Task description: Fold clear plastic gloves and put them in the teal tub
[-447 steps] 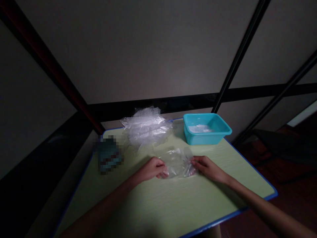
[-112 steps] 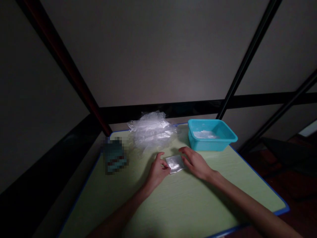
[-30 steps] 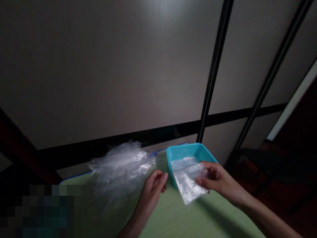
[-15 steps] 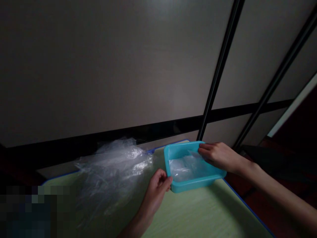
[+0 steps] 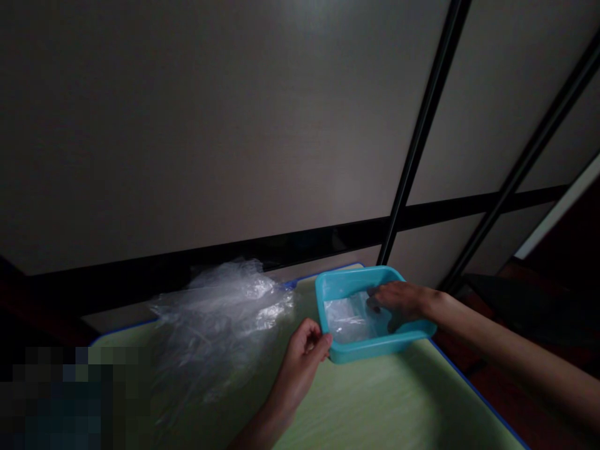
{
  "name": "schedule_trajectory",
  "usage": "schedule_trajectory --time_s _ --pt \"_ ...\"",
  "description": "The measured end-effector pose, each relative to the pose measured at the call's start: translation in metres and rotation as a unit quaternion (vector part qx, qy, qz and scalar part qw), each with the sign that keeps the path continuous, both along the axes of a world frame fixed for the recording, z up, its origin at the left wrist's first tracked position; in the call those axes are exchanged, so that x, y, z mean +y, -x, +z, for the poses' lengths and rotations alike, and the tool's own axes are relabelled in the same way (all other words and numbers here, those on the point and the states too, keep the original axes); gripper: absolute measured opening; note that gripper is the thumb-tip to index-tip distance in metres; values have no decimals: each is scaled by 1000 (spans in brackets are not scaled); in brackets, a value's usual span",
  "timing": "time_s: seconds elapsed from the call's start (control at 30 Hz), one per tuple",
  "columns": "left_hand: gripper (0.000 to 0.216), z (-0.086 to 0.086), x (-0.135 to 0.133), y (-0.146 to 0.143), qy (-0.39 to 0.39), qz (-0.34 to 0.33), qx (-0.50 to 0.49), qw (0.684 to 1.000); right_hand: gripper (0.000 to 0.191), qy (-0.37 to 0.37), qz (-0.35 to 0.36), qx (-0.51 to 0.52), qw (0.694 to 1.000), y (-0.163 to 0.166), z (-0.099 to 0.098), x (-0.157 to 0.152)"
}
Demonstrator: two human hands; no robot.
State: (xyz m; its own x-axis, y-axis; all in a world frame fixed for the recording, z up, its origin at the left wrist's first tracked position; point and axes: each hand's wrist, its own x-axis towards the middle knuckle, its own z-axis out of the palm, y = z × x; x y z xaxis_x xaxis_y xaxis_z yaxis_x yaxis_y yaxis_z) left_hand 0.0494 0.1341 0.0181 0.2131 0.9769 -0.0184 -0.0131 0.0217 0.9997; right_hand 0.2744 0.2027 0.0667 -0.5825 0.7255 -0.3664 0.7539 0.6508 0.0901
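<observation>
Left hand curled at 8 o'clock of tub, grip unclear; right hand inside at 3 o'clock, fingers spread by film.

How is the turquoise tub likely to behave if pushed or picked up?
The tub would probably keep its shape, since its walls and rim run smooth and even. It may stay fairly light, as its visible contents are thin clear plastic. Its low, broad form suggests sliding rather than tipping.
</observation>
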Motion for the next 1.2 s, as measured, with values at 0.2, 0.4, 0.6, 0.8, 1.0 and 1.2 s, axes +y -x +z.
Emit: schedule_trajectory --time_s 0.2,0.4,0.6,0.8,1.0,1.2 --pt "25 -3 3 0 -6 -8 -9 1000 20 -11 -12 -5 1000 1 -7 3" --pt "26 -2 3 -1 8 -4 -6 1000 27 -15 -21 2 1000 0 -2 -2" --pt "29 -4 0 -4 13 6 -27 1000 18 -91 -15 67 993 1 18 -18" --pt "25 -6 -8 0 12 7 -47 999 13 -217 4 249 944 26 46 -58" --pt "7 -14 -27 27 8 32 -26 999 18 -156 33 353 922 110 38 -97" --pt "7 -26 -50 55 27 58 -7 998 25 -77 -102 367 921 211 -4 -52"
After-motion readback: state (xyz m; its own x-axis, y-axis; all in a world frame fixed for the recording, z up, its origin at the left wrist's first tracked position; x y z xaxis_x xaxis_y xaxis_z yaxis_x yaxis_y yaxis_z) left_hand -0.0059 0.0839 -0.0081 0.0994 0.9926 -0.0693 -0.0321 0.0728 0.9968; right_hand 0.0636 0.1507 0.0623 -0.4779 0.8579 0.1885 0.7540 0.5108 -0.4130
